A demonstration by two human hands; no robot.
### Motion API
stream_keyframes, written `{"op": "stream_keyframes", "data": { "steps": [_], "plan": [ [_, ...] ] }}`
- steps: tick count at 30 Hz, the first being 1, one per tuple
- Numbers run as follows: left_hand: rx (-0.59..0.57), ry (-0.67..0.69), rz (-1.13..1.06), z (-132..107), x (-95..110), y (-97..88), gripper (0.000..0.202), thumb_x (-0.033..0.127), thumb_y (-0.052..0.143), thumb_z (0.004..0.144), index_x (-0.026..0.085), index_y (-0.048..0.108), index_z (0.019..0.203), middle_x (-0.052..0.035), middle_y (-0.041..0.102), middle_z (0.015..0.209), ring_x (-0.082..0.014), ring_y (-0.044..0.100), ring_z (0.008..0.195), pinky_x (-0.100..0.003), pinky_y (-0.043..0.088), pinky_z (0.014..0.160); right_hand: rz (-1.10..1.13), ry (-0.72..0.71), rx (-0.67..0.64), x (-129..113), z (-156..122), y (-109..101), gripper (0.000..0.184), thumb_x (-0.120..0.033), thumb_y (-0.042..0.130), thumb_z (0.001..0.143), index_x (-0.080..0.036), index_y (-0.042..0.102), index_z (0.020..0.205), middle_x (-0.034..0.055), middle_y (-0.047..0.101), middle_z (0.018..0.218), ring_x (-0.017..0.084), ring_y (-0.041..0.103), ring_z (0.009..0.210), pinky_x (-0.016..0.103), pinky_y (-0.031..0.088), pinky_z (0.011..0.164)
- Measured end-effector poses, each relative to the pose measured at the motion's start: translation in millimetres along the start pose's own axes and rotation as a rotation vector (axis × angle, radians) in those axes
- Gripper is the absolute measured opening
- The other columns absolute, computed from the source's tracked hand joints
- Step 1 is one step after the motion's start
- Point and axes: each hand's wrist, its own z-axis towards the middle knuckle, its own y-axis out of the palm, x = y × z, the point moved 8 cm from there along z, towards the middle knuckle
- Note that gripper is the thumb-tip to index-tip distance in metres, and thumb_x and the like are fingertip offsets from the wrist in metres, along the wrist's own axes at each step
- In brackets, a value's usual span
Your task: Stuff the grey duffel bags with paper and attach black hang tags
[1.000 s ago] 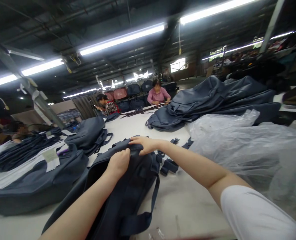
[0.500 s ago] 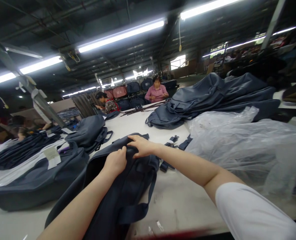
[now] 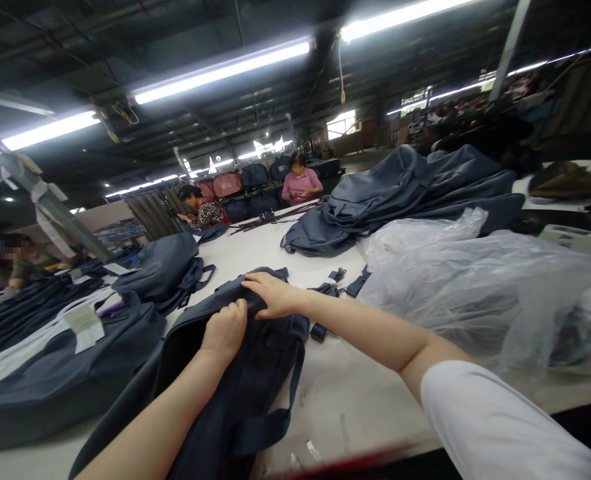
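Note:
A dark navy backpack [image 3: 260, 373] lies on the white table in front of me, its opening gaping toward the left and a webbing strap looping off its right side. My left hand [image 3: 226, 327] is closed in a fist on the edge of that opening. Just beyond it, my right hand [image 3: 275, 295] grips the upper part of the same backpack, fingers over the top and thumb lower down. The fabric between the two hands is partly hidden by them. Webbing straps with buckles [image 3: 329, 287] lie on the table past my right hand.
To the left lie more navy bags [image 3: 75, 373], one with a paper label [image 3: 84, 325]. A bag pile [image 3: 400, 187] and clear plastic sheeting [image 3: 475, 287] occupy the right. Two co-workers [image 3: 301, 183] sit at the far end; another person [image 3: 20, 260] is at left.
The view has shifted slightly, so most things sit a little further left. My left hand has turned slightly on the opening's edge; both hands keep hold of the backpack.

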Motion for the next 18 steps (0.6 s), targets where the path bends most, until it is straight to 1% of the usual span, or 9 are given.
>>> {"op": "stream_keyframes", "data": {
  "steps": [3,5,6,8,9,11,13,15,18],
  "plan": [
    [0.000,0.006,-0.048,-1.6,-0.5,-9.6,0.033,0.006,0.027,0.090,0.011,0.058,0.099,-0.0152,0.066,0.090,-0.0295,0.067,0.084,-0.036,0.051,0.066,0.020,0.001,0.015,0.1,0.4,2.5,0.092,-0.039,0.078,0.068,-0.004,0.039,0.143,0.0260,0.030,0.151,0.035,0.028,0.141,0.044,0.025,0.116],
    [0.013,-0.001,-0.085,-0.2,-3.1,-18.3,0.027,0.009,0.032,0.091,0.014,0.058,0.098,-0.0119,0.067,0.090,-0.0272,0.067,0.084,-0.034,0.049,0.069,0.037,-0.021,0.052,-1.7,0.8,2.4,0.096,-0.043,0.079,0.067,-0.006,0.036,0.145,0.0251,0.029,0.152,0.034,0.027,0.141,0.046,0.025,0.116],
    [0.020,-0.022,-0.154,1.6,-6.6,-22.1,0.023,0.011,0.036,0.091,0.015,0.057,0.098,-0.0104,0.068,0.089,-0.0262,0.066,0.084,-0.033,0.049,0.070,0.037,-0.044,0.075,-3.4,1.1,1.9,0.098,-0.045,0.079,0.067,-0.009,0.035,0.146,0.0237,0.028,0.153,0.034,0.027,0.141,0.046,0.025,0.116],
    [0.011,-0.085,-0.379,6.9,-16.5,-24.5,0.015,0.016,0.043,0.089,0.018,0.057,0.096,-0.0078,0.069,0.089,-0.0237,0.066,0.084,-0.031,0.047,0.072,0.005,-0.110,0.105,-8.5,2.0,1.8,0.094,-0.047,0.078,0.068,-0.013,0.036,0.146,0.0203,0.031,0.153,0.032,0.027,0.141,0.045,0.025,0.115],
    [-0.007,-0.114,-0.502,9.8,-21.4,-22.5,0.013,0.017,0.046,0.088,0.018,0.056,0.096,-0.0064,0.069,0.088,-0.0220,0.066,0.082,-0.030,0.047,0.071,-0.020,-0.149,0.106,-11.4,2.8,2.4,0.089,-0.047,0.077,0.070,-0.014,0.040,0.144,0.0189,0.035,0.151,0.031,0.029,0.141,0.044,0.025,0.115],
    [-0.063,-0.148,-0.678,14.6,-28.4,-14.6,0.012,0.018,0.048,0.086,0.018,0.056,0.095,-0.0037,0.070,0.081,-0.0191,0.066,0.074,-0.027,0.045,0.066,-0.068,-0.224,0.077,-16.7,5.0,5.4,0.072,-0.045,0.073,0.077,-0.013,0.050,0.136,0.0167,0.048,0.142,0.028,0.040,0.134,0.041,0.030,0.111],
    [-0.099,-0.157,-0.697,15.7,-33.1,-7.8,0.012,0.019,0.048,0.085,0.018,0.056,0.094,-0.0016,0.068,0.072,-0.0179,0.064,0.065,-0.026,0.043,0.060,-0.109,-0.270,0.026,-19.8,8.0,9.4,0.048,-0.039,0.067,0.084,-0.013,0.060,0.124,0.0127,0.063,0.125,0.024,0.054,0.119,0.038,0.035,0.104],
    [-0.098,-0.165,-0.693,12.6,-37.1,-5.2,0.012,0.020,0.049,0.084,0.018,0.056,0.094,-0.0012,0.066,0.069,-0.0186,0.062,0.064,-0.027,0.041,0.060,-0.149,-0.281,0.000,-21.1,11.5,11.9,0.030,-0.032,0.063,0.089,-0.015,0.066,0.113,0.0084,0.069,0.111,0.021,0.061,0.105,0.037,0.036,0.100],
    [-0.082,-0.154,-0.668,2.6,-43.1,-8.9,0.012,0.022,0.049,0.082,0.019,0.055,0.093,-0.0015,0.066,0.072,-0.0198,0.060,0.067,-0.029,0.039,0.064,-0.192,-0.298,0.028,-23.7,15.4,12.4,0.024,-0.031,0.061,0.090,-0.017,0.069,0.108,0.0068,0.070,0.110,0.019,0.062,0.102,0.037,0.036,0.100]
  ]
}}
